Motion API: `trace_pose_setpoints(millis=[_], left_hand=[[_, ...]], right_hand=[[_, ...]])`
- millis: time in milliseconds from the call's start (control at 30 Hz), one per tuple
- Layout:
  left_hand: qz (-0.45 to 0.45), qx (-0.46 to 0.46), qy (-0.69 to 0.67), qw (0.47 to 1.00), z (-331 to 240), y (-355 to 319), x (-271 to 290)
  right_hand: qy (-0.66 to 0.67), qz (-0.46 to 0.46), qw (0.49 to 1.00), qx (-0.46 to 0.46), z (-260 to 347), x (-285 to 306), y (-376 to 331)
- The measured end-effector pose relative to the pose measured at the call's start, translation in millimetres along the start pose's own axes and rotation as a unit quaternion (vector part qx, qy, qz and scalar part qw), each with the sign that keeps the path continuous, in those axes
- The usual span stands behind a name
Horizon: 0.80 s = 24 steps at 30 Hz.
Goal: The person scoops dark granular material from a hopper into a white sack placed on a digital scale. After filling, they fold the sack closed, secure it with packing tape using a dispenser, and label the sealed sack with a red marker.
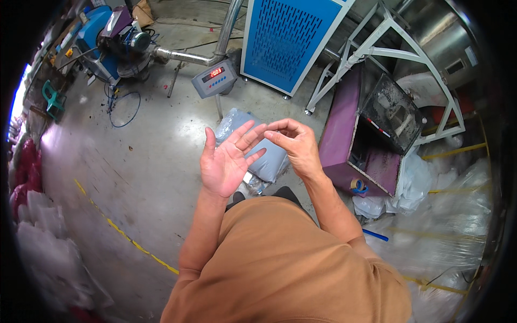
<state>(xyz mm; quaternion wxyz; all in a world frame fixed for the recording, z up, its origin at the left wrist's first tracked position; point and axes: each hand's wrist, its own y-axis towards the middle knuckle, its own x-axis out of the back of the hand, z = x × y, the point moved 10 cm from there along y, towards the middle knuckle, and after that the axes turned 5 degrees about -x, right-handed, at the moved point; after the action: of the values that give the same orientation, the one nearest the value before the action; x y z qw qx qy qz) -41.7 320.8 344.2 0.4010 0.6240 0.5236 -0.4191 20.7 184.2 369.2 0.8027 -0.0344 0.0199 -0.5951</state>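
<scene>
My left hand (226,161) is raised palm up in front of my chest, fingers spread, holding nothing. My right hand (295,144) hovers just to its right, fingers bent and pinched toward the left hand's fingertips; whether they touch I cannot tell, and no object shows in it. Below both hands, on the concrete floor, lies a filled pale blue plastic bag (272,161) on a floor scale whose grey display head (215,78) stands on a post behind it.
A purple open-fronted box (344,129) stands to the right, with a tape roll (359,187) at its base. A blue perforated cabinet (288,37), white metal frame (377,51), blue machine (107,37), clear plastic bags (447,237) at right and left, yellow floor line (116,229).
</scene>
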Motion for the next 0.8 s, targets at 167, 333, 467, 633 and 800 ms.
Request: trace_pose_setpoints(millis=[167, 333, 467, 633, 800], left_hand=[[0.018, 0.012, 0.027, 0.999, 16, 9, -10], [0.035, 0.013, 0.121, 0.992, 42, 25, -24], [0.056, 0.018, 0.173, 0.983, 75, 41, -45], [0.074, 0.014, 0.249, 0.965, 131, 63, -73], [0.116, -0.040, 0.426, 0.896, 189, 88, -107]], right_hand=[[0.011, -0.023, 0.999, 0.039, 4, 18, -2], [0.017, -0.038, 0.999, 0.021, 3, 58, -6], [0.051, -0.047, 0.997, 0.029, 8, 98, -14], [0.076, -0.057, 0.994, 0.046, 1, 163, -17], [0.152, -0.062, 0.985, 0.058, -4, 226, -13]])
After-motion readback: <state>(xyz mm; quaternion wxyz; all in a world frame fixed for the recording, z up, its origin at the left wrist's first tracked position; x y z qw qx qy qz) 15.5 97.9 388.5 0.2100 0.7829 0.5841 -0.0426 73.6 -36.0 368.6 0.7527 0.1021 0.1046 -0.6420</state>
